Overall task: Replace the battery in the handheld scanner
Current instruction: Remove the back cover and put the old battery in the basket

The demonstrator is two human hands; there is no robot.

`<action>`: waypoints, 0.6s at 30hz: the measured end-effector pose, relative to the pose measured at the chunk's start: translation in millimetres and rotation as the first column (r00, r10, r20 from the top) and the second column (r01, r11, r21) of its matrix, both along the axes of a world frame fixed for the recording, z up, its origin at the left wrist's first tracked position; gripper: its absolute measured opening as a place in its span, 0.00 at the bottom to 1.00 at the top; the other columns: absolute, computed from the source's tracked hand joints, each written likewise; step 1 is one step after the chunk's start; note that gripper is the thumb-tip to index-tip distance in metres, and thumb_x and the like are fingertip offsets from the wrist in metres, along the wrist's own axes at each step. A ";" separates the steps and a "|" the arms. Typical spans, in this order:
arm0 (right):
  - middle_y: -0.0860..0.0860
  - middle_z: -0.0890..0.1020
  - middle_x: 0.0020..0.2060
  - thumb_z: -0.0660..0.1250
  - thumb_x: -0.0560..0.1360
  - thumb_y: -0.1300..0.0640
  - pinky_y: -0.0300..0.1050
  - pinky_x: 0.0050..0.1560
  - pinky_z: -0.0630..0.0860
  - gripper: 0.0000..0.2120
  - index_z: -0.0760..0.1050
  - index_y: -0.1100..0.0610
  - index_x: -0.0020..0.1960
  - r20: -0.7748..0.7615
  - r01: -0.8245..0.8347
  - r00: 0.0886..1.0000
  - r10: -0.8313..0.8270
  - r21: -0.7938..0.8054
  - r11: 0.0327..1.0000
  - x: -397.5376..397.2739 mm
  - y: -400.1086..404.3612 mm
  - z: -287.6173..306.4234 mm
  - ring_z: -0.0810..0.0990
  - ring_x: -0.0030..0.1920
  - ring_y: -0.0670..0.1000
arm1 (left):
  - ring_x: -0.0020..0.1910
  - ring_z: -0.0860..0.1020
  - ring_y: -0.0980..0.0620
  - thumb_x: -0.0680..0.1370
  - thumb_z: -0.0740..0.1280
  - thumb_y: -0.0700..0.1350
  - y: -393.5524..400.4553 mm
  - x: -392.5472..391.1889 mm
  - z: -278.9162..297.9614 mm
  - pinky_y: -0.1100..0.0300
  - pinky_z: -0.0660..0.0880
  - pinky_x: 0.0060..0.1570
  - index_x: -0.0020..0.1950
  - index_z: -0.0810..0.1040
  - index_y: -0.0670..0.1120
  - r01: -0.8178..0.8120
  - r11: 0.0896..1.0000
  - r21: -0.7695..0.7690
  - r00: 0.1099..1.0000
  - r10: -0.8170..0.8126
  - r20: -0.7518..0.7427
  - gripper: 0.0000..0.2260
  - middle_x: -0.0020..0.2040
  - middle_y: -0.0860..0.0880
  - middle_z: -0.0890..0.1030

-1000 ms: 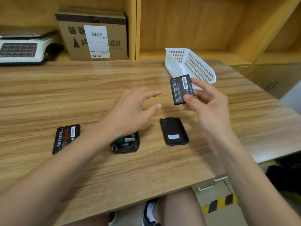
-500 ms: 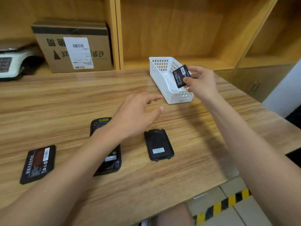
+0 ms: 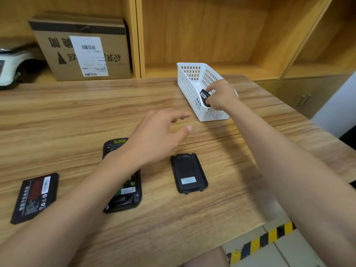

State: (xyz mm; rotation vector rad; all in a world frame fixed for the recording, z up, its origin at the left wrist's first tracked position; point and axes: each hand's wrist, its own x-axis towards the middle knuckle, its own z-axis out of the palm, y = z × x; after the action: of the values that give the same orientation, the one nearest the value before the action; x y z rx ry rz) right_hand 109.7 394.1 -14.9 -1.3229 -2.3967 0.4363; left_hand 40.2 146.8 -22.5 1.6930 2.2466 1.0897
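The right hand (image 3: 221, 96), which a second ago held the flat black labelled battery (image 3: 204, 97) up, now pinches it inside the white plastic mesh basket (image 3: 189, 81), likely discarding it, while the left hand (image 3: 159, 135) hovers open above the opened black handheld scanner (image 3: 125, 189).

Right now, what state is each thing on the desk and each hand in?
scanner: lying face down, back open, battery bay empty.
back cover: off, flat on the desk beside the scanner.
battery on the left: lying loose, label up.
second battery: pinched by the right hand inside the white basket.
left hand: open, hovering, holding nothing.
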 end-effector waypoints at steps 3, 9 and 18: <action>0.57 0.80 0.63 0.67 0.71 0.65 0.54 0.55 0.81 0.17 0.81 0.58 0.58 0.046 0.019 0.999 -0.020 0.022 1.000 -2.2 0.2 1.0 0.81 0.58 0.59 | 0.41 0.73 0.70 0.78 0.67 0.55 -2.6 -0.4 0.9 0.63 0.65 0.48 0.68 0.78 0.57 -0.008 1.000 -0.025 1.000 0.008 0.005 0.17 0.58 0.61 0.80; 0.60 0.77 0.57 0.63 0.73 0.66 0.49 0.40 0.78 0.09 0.76 0.59 0.51 0.149 0.013 0.989 -0.018 0.033 0.999 -3.3 -1.2 4.7 0.78 0.56 0.59 | 0.34 0.69 0.77 0.79 0.67 0.56 -6.9 0.5 1.4 0.63 0.65 0.48 0.68 0.77 0.57 -0.008 0.999 -0.044 1.000 0.010 0.027 0.18 0.61 0.59 0.80; 0.61 0.73 0.62 0.60 0.75 0.67 0.49 0.47 0.78 0.14 0.70 0.63 0.61 0.259 0.025 0.965 -0.041 0.067 0.997 -0.3 -2.1 10.9 0.74 0.47 0.57 | 0.32 0.68 0.74 0.79 0.66 0.56 -14.7 -0.7 1.4 0.62 0.65 0.49 0.69 0.76 0.58 -0.029 0.997 -0.072 1.000 0.029 -0.007 0.18 0.60 0.59 0.79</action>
State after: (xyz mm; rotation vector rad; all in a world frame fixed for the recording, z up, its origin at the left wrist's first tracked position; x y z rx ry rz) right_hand 109.4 392.0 -4.0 -1.4696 -2.5696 0.1845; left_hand 39.5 132.1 -21.2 1.6425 2.2919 0.9975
